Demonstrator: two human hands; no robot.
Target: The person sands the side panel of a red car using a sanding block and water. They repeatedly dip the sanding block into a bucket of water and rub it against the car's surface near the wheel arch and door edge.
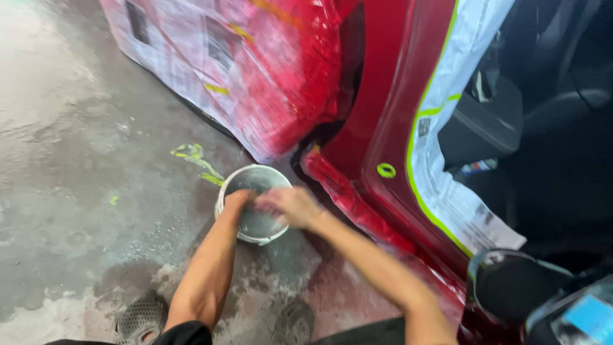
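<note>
A white bucket (pixel 255 185) of grey water stands on the wet concrete floor beside a red car body. Both my hands are over its opening. My left hand (pixel 237 202) rests at the bucket's left rim with fingers curled. My right hand (pixel 288 206) hovers over the water with fingers bent toward the left hand. The picture is blurred, so I cannot see whether anything is between the fingers.
The red car sill and door frame (pixel 377 128) run diagonally to the right, masked with newspaper (pixel 211 51) and yellow-green tape (pixel 415 137). Scraps of tape (pixel 195 156) lie on the floor. A dark round container (pixel 511 281) sits at lower right. My sandalled foot (pixel 142 316) shows below.
</note>
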